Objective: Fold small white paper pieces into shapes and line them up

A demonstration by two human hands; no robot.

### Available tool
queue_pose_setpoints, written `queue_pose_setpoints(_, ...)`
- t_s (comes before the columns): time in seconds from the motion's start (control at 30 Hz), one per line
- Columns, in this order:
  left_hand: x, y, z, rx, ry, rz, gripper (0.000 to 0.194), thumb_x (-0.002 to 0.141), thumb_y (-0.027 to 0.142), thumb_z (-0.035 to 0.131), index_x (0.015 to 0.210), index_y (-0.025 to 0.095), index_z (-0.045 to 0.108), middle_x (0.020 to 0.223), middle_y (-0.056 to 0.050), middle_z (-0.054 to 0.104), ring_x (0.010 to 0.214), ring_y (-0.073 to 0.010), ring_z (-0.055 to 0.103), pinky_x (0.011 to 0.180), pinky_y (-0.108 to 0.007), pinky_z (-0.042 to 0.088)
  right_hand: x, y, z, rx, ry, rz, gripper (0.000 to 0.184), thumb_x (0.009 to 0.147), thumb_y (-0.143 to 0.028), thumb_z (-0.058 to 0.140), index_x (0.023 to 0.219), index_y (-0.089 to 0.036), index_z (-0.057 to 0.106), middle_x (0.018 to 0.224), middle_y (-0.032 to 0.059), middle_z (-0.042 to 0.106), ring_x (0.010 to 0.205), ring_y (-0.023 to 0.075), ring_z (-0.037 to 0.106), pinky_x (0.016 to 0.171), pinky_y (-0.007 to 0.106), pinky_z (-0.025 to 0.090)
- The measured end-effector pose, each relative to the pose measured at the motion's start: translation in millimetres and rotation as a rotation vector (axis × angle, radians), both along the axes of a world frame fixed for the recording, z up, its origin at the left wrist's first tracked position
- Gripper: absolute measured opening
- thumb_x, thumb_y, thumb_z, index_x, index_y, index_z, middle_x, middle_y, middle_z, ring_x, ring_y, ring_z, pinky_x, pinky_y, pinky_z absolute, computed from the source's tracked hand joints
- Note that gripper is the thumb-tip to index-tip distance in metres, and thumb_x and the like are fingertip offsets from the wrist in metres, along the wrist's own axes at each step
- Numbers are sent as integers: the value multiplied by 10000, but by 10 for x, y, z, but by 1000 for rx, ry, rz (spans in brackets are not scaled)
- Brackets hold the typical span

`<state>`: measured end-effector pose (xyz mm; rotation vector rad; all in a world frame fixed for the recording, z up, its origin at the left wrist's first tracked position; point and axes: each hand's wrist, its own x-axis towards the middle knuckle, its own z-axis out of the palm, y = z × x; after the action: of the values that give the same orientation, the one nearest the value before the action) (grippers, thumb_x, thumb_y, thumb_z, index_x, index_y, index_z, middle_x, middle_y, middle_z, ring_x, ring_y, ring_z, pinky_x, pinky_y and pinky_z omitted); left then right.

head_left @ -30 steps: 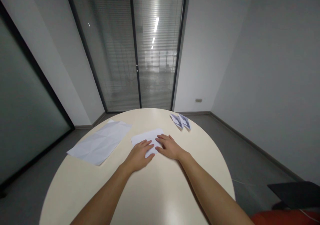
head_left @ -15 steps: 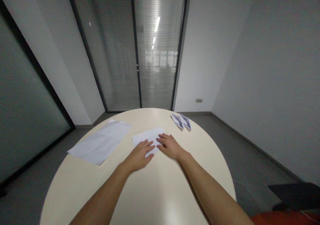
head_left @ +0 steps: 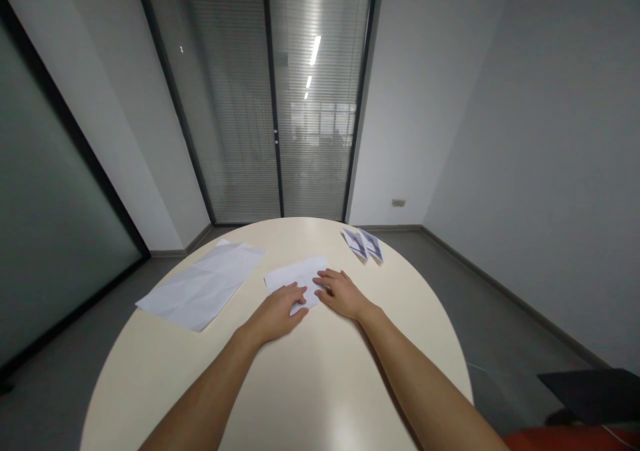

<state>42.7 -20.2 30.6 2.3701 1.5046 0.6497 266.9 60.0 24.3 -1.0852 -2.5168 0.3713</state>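
A folded sheet of white paper [head_left: 295, 272] lies on the round table in front of me. My left hand [head_left: 283, 309] rests on its near left part, palm down, with the index finger bent and the thumb apart. On the paper's right edge lies my right hand [head_left: 342, 293], its fingers stretched out and slightly spread. Both hands touch the paper from above, and they cover part of its near side and right edge.
The pale round table [head_left: 300, 384] carries a larger creased white sheet [head_left: 205, 284] on the left. Two small folded papers with dark printing [head_left: 363, 245] stand at the back right. A dark flat object [head_left: 593, 392] and something red [head_left: 565, 439] are beyond the table at lower right.
The fingers of my left hand have drawn in a little, the index finger bending more. My right hand and the papers stay nearly where they were.
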Motion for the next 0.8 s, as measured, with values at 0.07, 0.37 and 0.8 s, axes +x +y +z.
queue_pose_setpoints(0.07,-15,-11,10,5,10,-14,207,901,265,602,1076,206,695,1426,-90,613,1401,-304,487,1176,-480,375,1,-1,2,-2,1,1,423,973,-396,532,1362,-258,625,1470,135,553,1410,308,435,1164,636,246)
queue_pose_setpoints(0.37,-42,-10,-8,47,-8,-25,191,920,275,585,1073,221,687,1350,-82,669,1374,-274,521,1165,-454,398,41,-10,39,-52,-21,71,546,904,-520,626,1397,-286,603,1525,148,488,1428,376,402,1147,698,215)
queue_pose_setpoints(0.8,42,11,-28,73,-42,0,161,930,247,562,1024,208,688,1368,-101,654,1351,-295,541,1148,-466,416,8,2,76,-43,94,227,308,877,-464,704,1113,-281,778,1309,108,677,1247,292,595,1117,509,367)
